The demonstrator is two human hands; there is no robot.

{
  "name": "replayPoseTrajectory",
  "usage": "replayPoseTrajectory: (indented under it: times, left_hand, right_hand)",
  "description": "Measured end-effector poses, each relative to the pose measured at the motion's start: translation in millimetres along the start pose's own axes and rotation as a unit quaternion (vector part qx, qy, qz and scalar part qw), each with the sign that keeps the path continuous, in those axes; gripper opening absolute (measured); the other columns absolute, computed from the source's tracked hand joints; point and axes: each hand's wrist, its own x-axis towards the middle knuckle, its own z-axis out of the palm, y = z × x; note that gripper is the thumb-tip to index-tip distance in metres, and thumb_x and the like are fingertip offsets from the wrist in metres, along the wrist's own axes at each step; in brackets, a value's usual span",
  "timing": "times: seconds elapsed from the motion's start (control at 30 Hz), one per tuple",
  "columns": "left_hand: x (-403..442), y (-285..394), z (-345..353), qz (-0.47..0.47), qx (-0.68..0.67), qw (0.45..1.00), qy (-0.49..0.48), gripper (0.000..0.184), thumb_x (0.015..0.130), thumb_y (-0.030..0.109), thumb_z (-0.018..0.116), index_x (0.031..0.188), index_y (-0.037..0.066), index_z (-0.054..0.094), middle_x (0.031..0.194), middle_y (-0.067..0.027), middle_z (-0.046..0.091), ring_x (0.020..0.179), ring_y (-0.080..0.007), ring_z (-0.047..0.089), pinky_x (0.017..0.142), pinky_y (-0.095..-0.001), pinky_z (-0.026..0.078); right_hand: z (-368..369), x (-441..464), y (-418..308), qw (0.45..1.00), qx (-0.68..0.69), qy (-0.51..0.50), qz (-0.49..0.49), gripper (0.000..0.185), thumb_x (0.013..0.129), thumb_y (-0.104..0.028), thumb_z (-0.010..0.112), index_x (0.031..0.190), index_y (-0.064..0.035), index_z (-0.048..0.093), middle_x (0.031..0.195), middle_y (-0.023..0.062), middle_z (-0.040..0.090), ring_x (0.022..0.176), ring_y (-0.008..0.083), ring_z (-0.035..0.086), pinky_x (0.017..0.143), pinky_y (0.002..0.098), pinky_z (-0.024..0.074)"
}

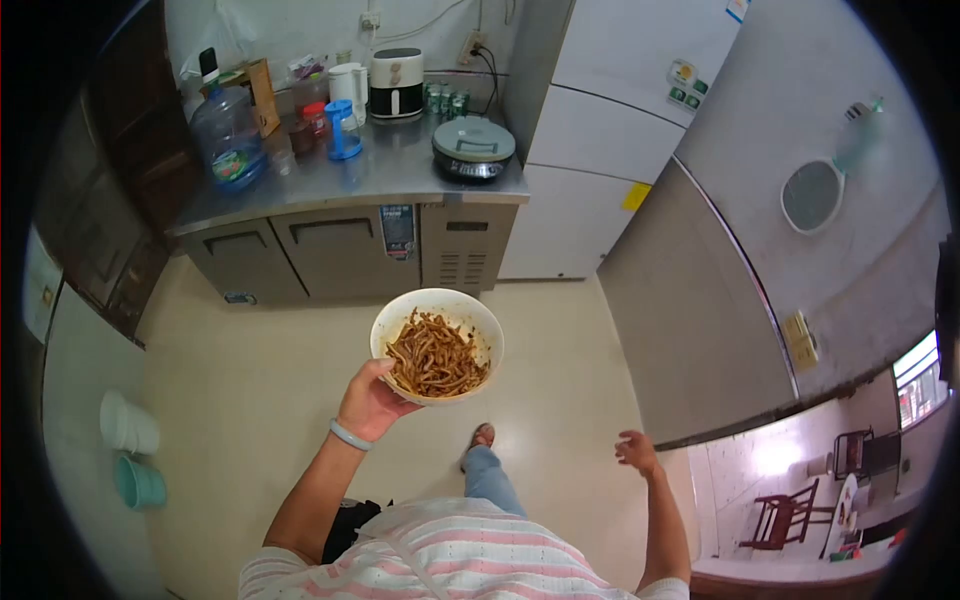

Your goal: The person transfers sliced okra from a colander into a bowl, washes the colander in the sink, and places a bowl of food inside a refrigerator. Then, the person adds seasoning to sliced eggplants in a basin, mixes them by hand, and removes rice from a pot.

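Observation:
A white bowl [478, 318] of brown, sauce-coated strips of food [437, 358] is held out in front of me. My left hand [370, 402] is closed on its near left rim, the thumb over the edge and the fingers partly hidden underneath. A pale band circles that wrist. My right hand [637, 452] hangs in the air at my right side, apart from everything, with its fingers loosely spread and holding nothing.
A steel-topped counter [390, 180] ahead bears an air fryer [397, 85], a lidded electric pan [473, 148], a blue-handled jug [343, 130] and a large water bottle [228, 135]. A white refrigerator [590, 150] stands beside it. Buckets [140, 482] are at left.

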Motion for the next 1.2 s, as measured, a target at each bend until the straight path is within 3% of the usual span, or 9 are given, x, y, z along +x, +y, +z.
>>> replayPoseTrajectory:
  times: [0.17,0.27,0.33,0.53,0.67,0.77,0.9,1.0,1.2]
  left_hand:
    - [128,34,46,0.036,-0.009,0.999,-0.01,0.065,0.076,0.029,0.055,0.134,0.008,0.034,0.131,-0.0152,0.042,0.119,-0.0318,0.043,0.097,-0.0492,0.038]
    - [186,59,77,0.058,-0.022,0.998,-0.014,0.064,0.077,0.026,0.055,0.134,0.008,0.033,0.132,-0.0154,0.041,0.121,-0.0323,0.042,0.1,-0.0494,0.036]
    - [220,78,88,0.077,-0.018,0.997,-0.009,0.064,0.077,0.026,0.055,0.135,0.008,0.032,0.133,-0.0156,0.04,0.122,-0.0324,0.041,0.1,-0.0496,0.036]
    - [346,121,88,0.11,-0.014,0.994,-0.001,0.063,0.08,0.025,0.053,0.134,0.005,0.031,0.133,-0.0169,0.041,0.121,-0.0326,0.042,0.1,-0.0485,0.037]
    - [420,153,85,0.113,-0.025,0.993,-0.001,0.059,0.081,0.022,0.054,0.132,0.001,0.033,0.128,-0.0173,0.045,0.118,-0.0303,0.045,0.1,-0.046,0.038]
    - [460,180,82,0.11,-0.044,0.993,0.007,0.056,0.08,0.019,0.055,0.129,0.001,0.036,0.126,-0.0168,0.046,0.116,-0.0291,0.046,0.099,-0.0448,0.039]
    - [508,207,96,0.114,-0.03,0.993,0.019,0.063,0.077,0.02,0.057,0.133,0.003,0.033,0.13,-0.0161,0.043,0.12,-0.031,0.044,0.099,-0.0471,0.038]
    - [537,220,112,0.106,-0.047,0.993,-0.005,0.063,0.077,0.02,0.057,0.133,0.004,0.033,0.131,-0.0154,0.043,0.12,-0.0308,0.043,0.1,-0.047,0.037]
    - [582,230,150,0.127,-0.041,0.991,0.004,0.059,0.078,0.02,0.057,0.129,0.001,0.036,0.126,-0.0162,0.045,0.116,-0.0309,0.047,0.098,-0.0481,0.039]
  right_hand:
    - [-78,196,-165,0.965,-0.198,0.053,-0.161,0.03,0.073,-0.005,0.057,0.103,0.0022,0.056,0.069,0.0095,0.062,0.068,0.0179,0.062,0.055,0.0322,0.0488]
    - [-100,283,-299,0.861,-0.366,0.081,-0.345,0.053,0.067,-0.007,0.065,0.117,-0.0048,0.05,0.104,0.0215,0.058,0.098,0.037,0.055,0.086,0.0411,0.0447]
    - [-101,352,-386,0.801,-0.39,0.06,-0.45,0.062,0.068,-0.013,0.069,0.124,-0.0073,0.044,0.121,0.0229,0.047,0.112,0.0399,0.045,0.092,0.0435,0.0411]
    - [-73,438,-633,0.724,-0.432,0.207,-0.496,0.042,0.076,-0.018,0.064,0.115,-0.0091,0.05,0.111,0.0167,0.053,0.107,0.0349,0.048,0.088,0.0451,0.0423]
    - [-64,463,-761,0.594,-0.499,0.296,-0.557,0.035,0.078,-0.021,0.062,0.109,-0.0066,0.053,0.113,0.0139,0.052,0.11,0.0283,0.048,0.091,0.0435,0.0385]
    - [-61,499,-829,0.466,-0.545,0.355,-0.6,0.033,0.079,-0.023,0.06,0.106,-0.0043,0.055,0.113,0.0124,0.053,0.115,0.0262,0.045,0.097,0.0419,0.0331]
    - [-62,543,-887,0.384,-0.686,0.388,-0.481,0.032,0.086,-0.026,0.049,0.11,-0.0075,0.059,0.111,0.0079,0.056,0.121,0.0233,0.039,0.105,0.0428,0.0202]
    - [-60,541,-898,0.33,-0.78,0.358,-0.393,0.032,0.087,-0.029,0.046,0.106,-0.0122,0.064,0.114,0.0058,0.055,0.122,0.0238,0.038,0.107,0.0451,0.0142]
    - [-76,557,-896,0.309,-0.747,0.349,-0.474,0.028,0.086,-0.03,0.048,0.095,-0.0147,0.068,0.101,0.0037,0.057,0.11,0.022,0.044,0.103,0.0433,0.0173]
